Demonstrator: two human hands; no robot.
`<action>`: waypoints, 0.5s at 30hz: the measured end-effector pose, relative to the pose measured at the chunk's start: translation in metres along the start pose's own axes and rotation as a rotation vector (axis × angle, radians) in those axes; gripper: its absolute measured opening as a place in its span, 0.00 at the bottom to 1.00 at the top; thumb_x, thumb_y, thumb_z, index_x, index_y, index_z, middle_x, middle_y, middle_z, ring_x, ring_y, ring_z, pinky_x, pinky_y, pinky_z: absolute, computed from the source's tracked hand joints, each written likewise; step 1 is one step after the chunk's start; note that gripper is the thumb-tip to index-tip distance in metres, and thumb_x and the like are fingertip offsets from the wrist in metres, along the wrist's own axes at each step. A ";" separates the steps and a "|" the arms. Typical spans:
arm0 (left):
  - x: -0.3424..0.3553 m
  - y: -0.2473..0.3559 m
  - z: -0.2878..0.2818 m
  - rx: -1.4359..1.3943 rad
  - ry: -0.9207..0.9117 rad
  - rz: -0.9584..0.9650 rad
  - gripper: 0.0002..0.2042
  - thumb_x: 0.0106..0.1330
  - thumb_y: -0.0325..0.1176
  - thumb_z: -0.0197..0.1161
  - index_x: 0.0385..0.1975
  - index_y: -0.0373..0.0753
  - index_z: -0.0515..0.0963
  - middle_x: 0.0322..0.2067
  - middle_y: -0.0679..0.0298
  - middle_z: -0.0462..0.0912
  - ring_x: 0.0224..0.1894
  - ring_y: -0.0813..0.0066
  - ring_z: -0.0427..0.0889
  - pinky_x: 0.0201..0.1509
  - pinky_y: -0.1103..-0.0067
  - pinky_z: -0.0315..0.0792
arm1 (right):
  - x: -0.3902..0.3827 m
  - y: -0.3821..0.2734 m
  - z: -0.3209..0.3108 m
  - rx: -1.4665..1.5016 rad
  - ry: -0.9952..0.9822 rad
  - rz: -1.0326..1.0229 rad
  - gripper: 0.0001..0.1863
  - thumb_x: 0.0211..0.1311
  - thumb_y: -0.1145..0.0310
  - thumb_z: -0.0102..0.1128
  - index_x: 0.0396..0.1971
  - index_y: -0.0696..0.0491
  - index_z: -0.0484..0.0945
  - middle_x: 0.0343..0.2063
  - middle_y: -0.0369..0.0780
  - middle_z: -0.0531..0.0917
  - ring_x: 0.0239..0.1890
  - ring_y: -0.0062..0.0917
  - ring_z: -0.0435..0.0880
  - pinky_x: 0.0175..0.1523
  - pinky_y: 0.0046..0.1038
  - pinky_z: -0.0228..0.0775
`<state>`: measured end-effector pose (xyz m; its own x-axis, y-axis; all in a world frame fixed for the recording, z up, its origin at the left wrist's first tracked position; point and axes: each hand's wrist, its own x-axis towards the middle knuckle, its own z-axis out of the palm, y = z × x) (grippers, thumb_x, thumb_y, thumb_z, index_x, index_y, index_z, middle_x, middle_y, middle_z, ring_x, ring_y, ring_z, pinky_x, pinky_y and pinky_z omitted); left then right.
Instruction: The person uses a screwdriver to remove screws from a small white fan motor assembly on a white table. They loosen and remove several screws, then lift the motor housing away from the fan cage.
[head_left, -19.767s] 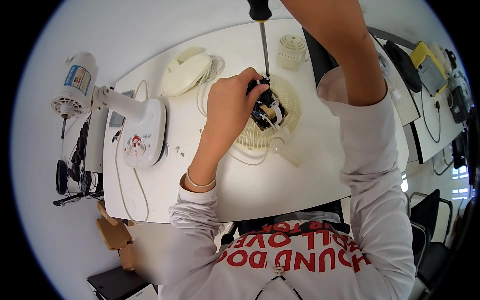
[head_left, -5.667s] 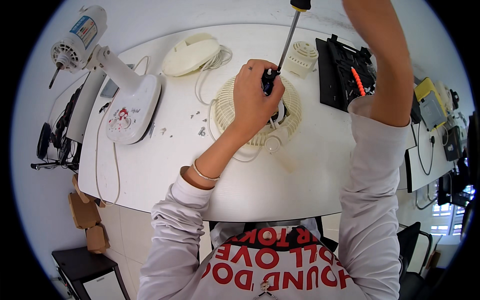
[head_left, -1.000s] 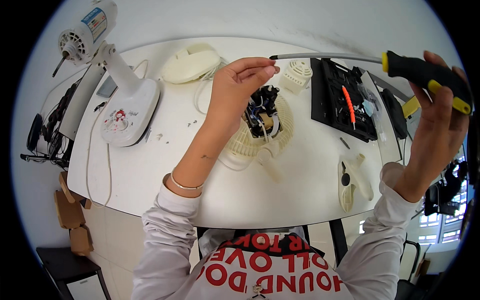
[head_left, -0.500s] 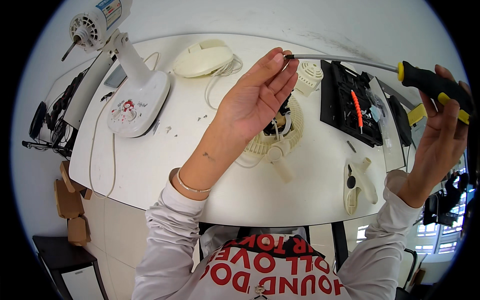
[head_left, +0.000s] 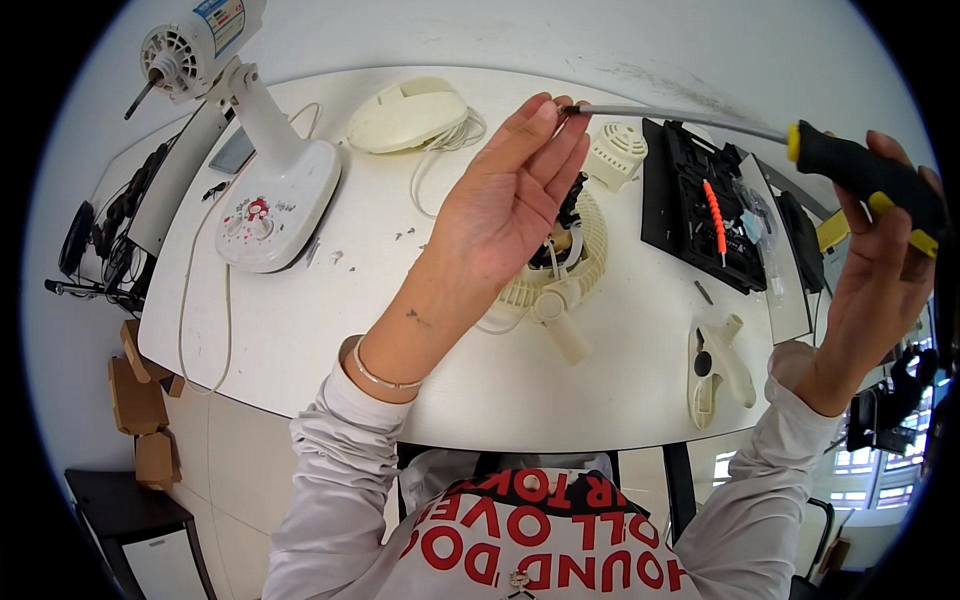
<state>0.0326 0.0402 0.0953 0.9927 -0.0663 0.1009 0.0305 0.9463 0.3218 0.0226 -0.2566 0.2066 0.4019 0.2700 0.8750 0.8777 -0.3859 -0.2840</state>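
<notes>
My right hand (head_left: 885, 225) is wrapped round the black and yellow handle of a long screwdriver (head_left: 690, 117), raised over the right side of the table. Its shaft points left, its dark tip meeting the fingers of my left hand (head_left: 510, 190). There my left thumb and forefinger pinch what looks like a small screw (head_left: 563, 107), partly hidden by the fingers; the other fingers are extended. Below and behind my left hand lies a cream fan motor assembly (head_left: 560, 250), its round slotted housing showing dark inner parts and a short neck toward me.
A white fan stand (head_left: 270, 200) with its bare motor stands at left. Behind are a cream base (head_left: 408, 115) with a cord and a vented cover (head_left: 616, 152). An open black tool case (head_left: 690, 215) and cream shell parts (head_left: 718, 375) lie right. Small screws (head_left: 337, 255) lie left of centre.
Both hands and the screwdriver have shifted slightly left. The tip remains at my left fingertips, and a small metallic bit shows there more clearly.
</notes>
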 end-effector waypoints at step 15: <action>0.013 0.014 -0.009 0.114 0.062 0.113 0.07 0.69 0.28 0.64 0.44 0.34 0.78 0.48 0.60 0.82 0.56 0.63 0.81 0.63 0.70 0.77 | 0.008 0.010 0.035 0.088 0.014 -0.080 0.21 0.68 0.66 0.62 0.58 0.51 0.69 0.55 0.58 0.77 0.60 0.47 0.79 0.61 0.45 0.78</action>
<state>0.0468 0.0551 0.0929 0.9944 0.0616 0.0854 -0.0918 0.9046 0.4163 0.0442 -0.2272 0.1966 0.3260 0.2842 0.9016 0.9267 -0.2848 -0.2453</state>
